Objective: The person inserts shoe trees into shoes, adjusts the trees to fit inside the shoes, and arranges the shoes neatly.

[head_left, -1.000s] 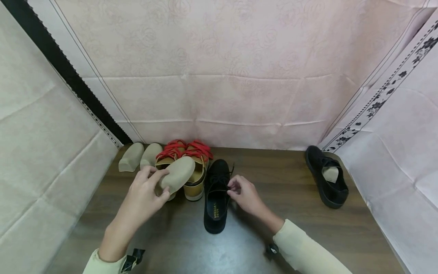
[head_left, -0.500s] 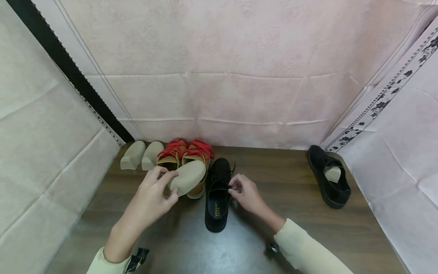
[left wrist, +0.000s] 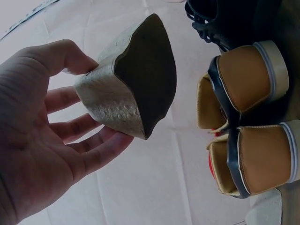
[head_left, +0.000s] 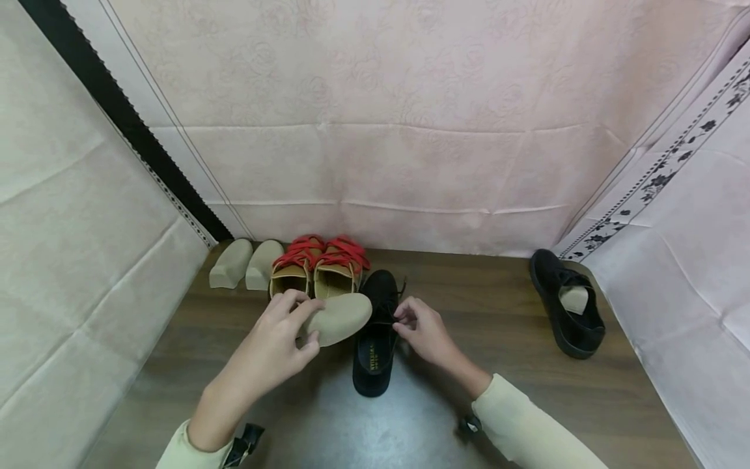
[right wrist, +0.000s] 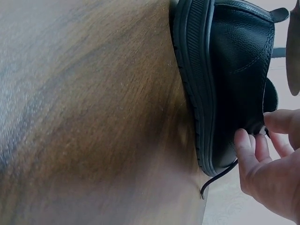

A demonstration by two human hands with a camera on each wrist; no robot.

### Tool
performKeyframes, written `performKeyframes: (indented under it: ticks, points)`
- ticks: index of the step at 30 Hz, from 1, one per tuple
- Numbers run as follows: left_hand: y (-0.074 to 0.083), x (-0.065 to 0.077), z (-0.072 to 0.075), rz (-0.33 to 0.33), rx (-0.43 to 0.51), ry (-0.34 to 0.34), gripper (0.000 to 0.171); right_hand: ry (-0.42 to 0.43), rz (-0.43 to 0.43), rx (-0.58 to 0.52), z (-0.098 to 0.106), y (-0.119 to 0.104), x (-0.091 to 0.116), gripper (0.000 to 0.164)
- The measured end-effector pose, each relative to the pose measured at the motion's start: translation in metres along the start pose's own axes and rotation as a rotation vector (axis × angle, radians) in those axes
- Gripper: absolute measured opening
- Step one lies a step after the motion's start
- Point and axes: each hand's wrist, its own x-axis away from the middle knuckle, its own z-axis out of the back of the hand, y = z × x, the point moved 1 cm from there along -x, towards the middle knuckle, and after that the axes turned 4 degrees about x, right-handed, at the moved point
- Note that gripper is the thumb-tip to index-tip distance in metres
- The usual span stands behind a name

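My left hand (head_left: 284,342) grips a beige shoe insert (head_left: 340,318), its rounded toe pointing right over the black shoe (head_left: 373,365). In the left wrist view, thumb and fingers hold the insert (left wrist: 112,96) by its thick end, the dark underside facing the camera. The black lace-up shoe stands on the floor, toe toward the wall, with gold lettering on its insole. My right hand (head_left: 423,329) pinches the right edge of this shoe's opening beside the laces. The right wrist view shows its fingertips at the upper of the shoe (right wrist: 239,70), a loose lace (right wrist: 218,178) hanging below.
Tan shoes with red laces (head_left: 338,280) stand left of the black shoe, against the wall. Two more beige inserts (head_left: 231,264) stand at the far left. Another black shoe (head_left: 577,335) with an insert (head_left: 574,299) inside lies by the right wall. White-pink sheets enclose the wooden floor.
My left hand has carried the insert rightward and slightly down, from over the tan shoes to over the black shoe. My right hand keeps its hold on the shoe.
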Motion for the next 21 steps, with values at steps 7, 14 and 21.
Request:
performKeyframes:
  ticks: [7,14,21]
  points:
    - [0.007,-0.002,-0.001,-0.035,-0.004,-0.017,0.041,-0.003,-0.004,-0.008,0.001,-0.001,0.001,0.018]
    - [0.012,-0.004,-0.002,-0.051,-0.009,-0.05,0.042,0.004,-0.009,-0.003,0.0,-0.001,0.001,0.017]
    - [0.017,-0.006,-0.008,-0.055,-0.01,-0.081,0.041,-0.008,-0.025,-0.009,0.0,0.0,0.0,0.017]
